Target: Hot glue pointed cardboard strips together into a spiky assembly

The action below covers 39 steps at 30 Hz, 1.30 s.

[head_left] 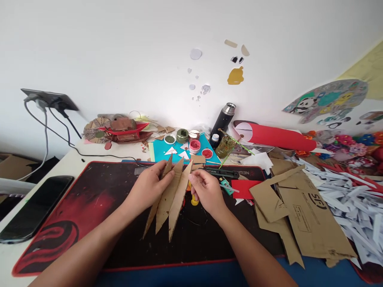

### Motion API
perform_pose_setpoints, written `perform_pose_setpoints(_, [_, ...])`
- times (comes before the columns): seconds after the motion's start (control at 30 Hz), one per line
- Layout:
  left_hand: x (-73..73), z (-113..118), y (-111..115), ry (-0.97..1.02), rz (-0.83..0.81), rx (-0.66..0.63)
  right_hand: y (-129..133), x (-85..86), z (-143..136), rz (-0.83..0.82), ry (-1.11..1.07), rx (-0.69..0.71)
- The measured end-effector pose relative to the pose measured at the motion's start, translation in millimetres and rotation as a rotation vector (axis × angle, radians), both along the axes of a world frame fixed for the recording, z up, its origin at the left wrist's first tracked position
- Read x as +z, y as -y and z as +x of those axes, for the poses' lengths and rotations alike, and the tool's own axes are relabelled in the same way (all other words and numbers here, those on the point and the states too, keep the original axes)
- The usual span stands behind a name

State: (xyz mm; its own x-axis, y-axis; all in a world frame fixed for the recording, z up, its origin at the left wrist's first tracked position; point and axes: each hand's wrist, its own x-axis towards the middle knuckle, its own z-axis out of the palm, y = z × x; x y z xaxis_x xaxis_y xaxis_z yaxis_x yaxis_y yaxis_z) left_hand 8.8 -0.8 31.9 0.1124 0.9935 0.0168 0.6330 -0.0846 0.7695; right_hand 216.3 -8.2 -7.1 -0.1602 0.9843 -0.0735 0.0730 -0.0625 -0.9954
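Note:
Three long cardboard strips with pointed ends stand fanned out over the dark mat, possibly joined as one piece: a left strip (152,217), a middle strip (168,203) and a right strip (178,201). My left hand (152,183) is closed on the left and middle strips, thumb across their upper part. At the upper edge of the right strip, my right hand (206,189) pinches with thumb and finger. A small yellow object (194,200) shows just under my right fingers; its kind is partly hidden.
A black phone (37,207) lies at the left. Paint pots (182,136) rest on blue paper at the back, near a black flask (223,119) and a murky glass jar (226,147). Cardboard scraps (314,223) and paper strips (347,207) cover the right; a cutter (223,172) lies behind my right hand.

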Motion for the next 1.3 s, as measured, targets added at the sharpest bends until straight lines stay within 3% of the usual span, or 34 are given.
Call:
perform_pose_setpoints(0.17, [3.2,9,-4,0.027,0.021,0.003,-10,-0.6,-5,0.076,-0.044,-0.07])
perform_pose_setpoints(0.37, [-5.5,10,-4,0.021,0.017,0.029,-16,-1.1,-7,0.065,-0.081,-0.13])
perform_pose_setpoints(0.63, [-7.0,10,1,-0.074,0.111,0.117,-15,-4.0,-12,0.078,-0.004,-0.12])
perform_pose_setpoints(0.83, [-6.0,9,3,-0.109,0.138,0.149,-17,-5.8,-21,0.076,-0.076,-0.114])
perform_pose_setpoints(1.3, [-4.1,11,11,-0.096,0.107,0.134,-8,-9.4,-27,0.037,-0.121,-0.105])
